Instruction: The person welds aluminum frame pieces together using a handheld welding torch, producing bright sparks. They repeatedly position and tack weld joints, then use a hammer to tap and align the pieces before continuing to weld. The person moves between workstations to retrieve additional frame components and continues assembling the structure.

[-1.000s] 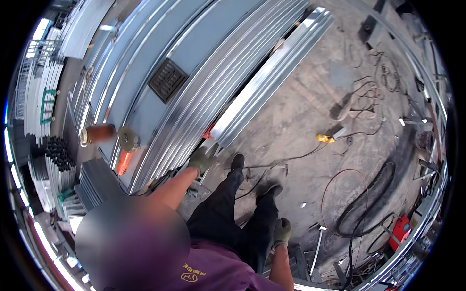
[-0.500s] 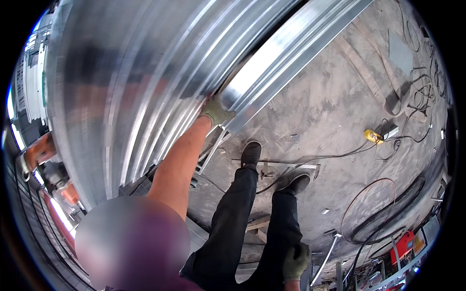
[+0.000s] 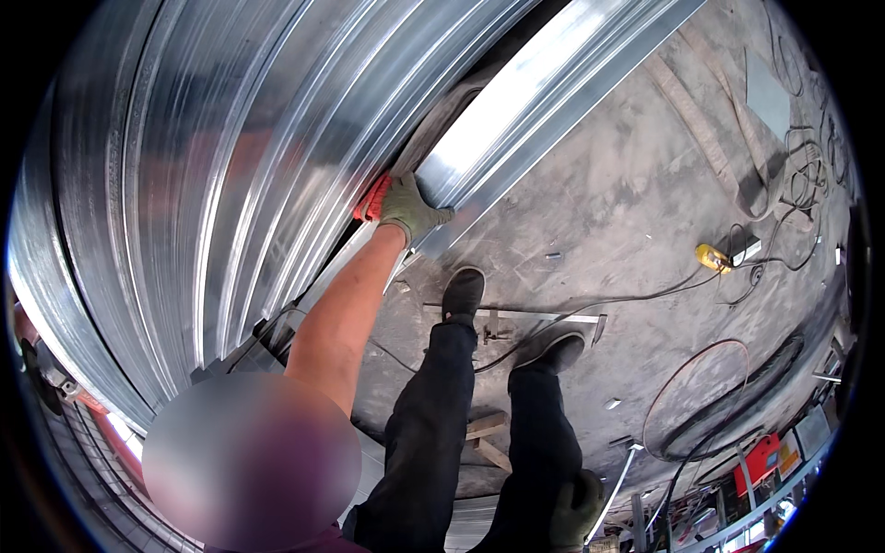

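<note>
My left hand (image 3: 408, 207), in a green glove with a red-orange patch at its left side, grips the near end of a shiny metal profile (image 3: 502, 120). Its thumb lies over the profile's right edge; the other fingers are mostly hidden. To the left rises a large bank of ribbed metal sheets (image 3: 230, 175), parted from the profile by a dark gap. My right hand (image 3: 576, 507), also in a green glove, rests against my right leg near the knee. Its fingers look loosely apart and nothing shows in them.
A metal bar (image 3: 516, 313) lies by my shoes on the concrete floor. Cables trail to a yellow tool (image 3: 712, 258); a hose coil (image 3: 701, 405) lies at right. Strap-like bands (image 3: 701, 129) lie farther off. Wood pieces (image 3: 489, 429) sit between my legs.
The ribbed sheets now spread farther left, covering background seen before, and look sharp instead of blurred. The gap beside the profile is wider. More red shows at my left hand, which keeps its grip.
</note>
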`<state>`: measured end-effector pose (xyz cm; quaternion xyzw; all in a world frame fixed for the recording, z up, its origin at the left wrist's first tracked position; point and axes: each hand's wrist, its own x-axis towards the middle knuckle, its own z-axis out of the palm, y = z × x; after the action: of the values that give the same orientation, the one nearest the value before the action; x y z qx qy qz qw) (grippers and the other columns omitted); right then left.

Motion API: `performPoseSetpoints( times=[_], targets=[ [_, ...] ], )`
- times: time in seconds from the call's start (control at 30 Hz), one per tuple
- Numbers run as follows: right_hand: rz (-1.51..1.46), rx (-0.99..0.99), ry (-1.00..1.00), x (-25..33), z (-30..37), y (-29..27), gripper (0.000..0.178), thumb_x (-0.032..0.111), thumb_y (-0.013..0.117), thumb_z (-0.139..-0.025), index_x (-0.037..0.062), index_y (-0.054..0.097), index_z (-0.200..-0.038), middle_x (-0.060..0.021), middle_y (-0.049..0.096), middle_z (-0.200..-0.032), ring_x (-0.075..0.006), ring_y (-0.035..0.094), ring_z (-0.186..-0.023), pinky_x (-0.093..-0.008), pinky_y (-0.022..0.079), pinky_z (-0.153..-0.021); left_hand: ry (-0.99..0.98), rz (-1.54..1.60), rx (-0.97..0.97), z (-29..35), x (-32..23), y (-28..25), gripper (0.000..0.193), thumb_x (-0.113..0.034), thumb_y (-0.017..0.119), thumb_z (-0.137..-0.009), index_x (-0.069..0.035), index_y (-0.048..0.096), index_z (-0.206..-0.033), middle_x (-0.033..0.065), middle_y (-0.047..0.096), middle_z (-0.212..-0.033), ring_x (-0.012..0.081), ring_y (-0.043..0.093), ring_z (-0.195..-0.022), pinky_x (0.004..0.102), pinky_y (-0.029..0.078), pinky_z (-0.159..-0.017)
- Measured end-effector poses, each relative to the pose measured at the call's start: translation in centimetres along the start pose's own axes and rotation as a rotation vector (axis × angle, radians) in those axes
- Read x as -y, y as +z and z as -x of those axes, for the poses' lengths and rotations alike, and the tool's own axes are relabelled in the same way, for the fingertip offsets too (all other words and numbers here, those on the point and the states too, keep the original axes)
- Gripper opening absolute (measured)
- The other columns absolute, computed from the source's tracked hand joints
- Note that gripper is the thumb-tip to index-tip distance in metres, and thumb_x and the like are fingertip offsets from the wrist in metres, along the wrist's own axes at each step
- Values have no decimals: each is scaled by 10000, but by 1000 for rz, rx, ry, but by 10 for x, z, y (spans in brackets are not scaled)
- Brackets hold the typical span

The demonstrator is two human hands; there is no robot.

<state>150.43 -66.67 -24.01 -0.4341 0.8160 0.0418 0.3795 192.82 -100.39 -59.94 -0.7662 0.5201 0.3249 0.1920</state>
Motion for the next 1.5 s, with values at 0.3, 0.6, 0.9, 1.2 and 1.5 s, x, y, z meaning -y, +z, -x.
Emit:
performPoseSetpoints(
  times=[0.3,0.6,0.9,1.2,1.5],
  targets=[
    [-88,48,65,-17,-2,0,364,144,755,-939,-13,701,-1263,-206,703,-1253,-378,672,-1153,-470,531,-1030,54,-17,58,22,-23,-30,1176,-680,935,-713,97,473,-1465,319,561,-1532,409,569,-1447,437,499,-1183],
    [-1038,319,175,67,-149,12,755,264,776,-1029,-58,426,-1615,-230,658,-1450,-286,667,-1264,-407,533,-1076,-14,164,191,236,-152,-79,979,-632,981,-671,36,587,-1269,242,695,-1280,408,716,-1167,484,580,-1022],
    [-532,72,117,117,-210,-61,748,576,911,-794,-79,784,-1134,-234,819,-1043,-332,788,-946,-444,606,-844,5,115,211,427,-251,-75,1152,-759,912,-624,88,642,-1357,288,725,-1342,343,745,-1246,476,618,-1008],
    [-286,65,217,-57,55,-192,883,751,864,-753,-32,798,-1154,-326,781,-1133,-449,770,-1108,-513,600,-948,-64,850,906,461,-253,-71,747,-846,603,-950,-103,667,-1007,95,690,-817,290,690,-780,473,591,-816],
    [-636,22,180,-117,219,-198,647,637,824,-818,61,795,-1111,-246,792,-1075,-410,766,-1082,-520,598,-930,-352,1422,1051,346,-325,-87,1007,-913,501,-947,-126,541,-1574,134,553,-1621,377,486,-1505,518,345,-1296]
  ],
)
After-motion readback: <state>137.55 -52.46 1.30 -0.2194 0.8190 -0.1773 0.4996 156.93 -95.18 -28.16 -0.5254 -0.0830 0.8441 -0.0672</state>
